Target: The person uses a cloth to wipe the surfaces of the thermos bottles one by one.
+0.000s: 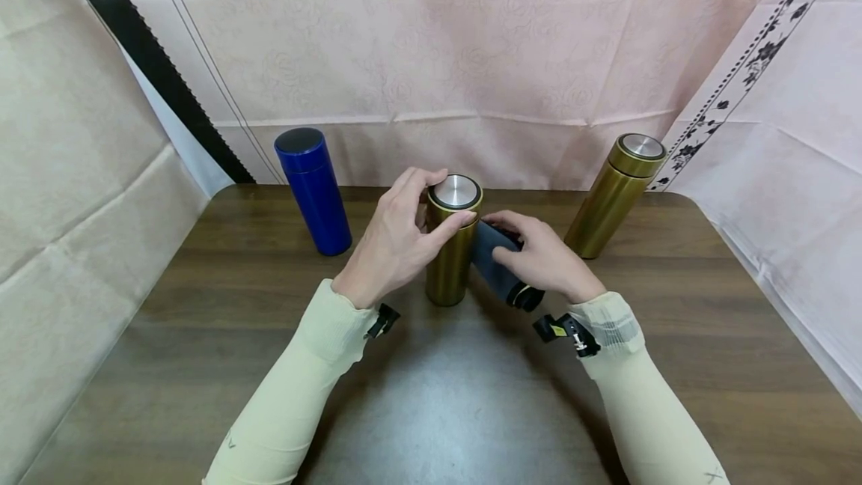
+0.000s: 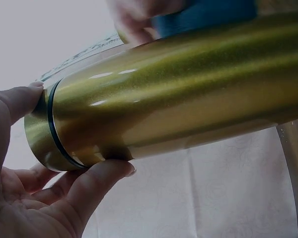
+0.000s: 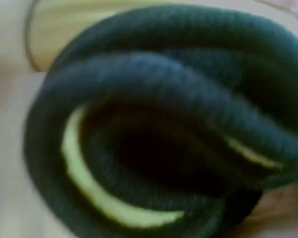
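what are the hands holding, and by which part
Left hand: the middle bottle, by its top, round the lid. Right hand: the blue roll, by its far half.

No legible text, brand or number in any view. Head view: small check-shaped mark [image 1: 231,441] on the left sleeve [image 1: 299,388], lower left of frame; roughly X-shaped mark [image 1: 714,477] on the right sleeve [image 1: 643,395], lower right. Yellow patch [image 1: 558,331] on right wrist mount [image 1: 581,338]: too small to read.
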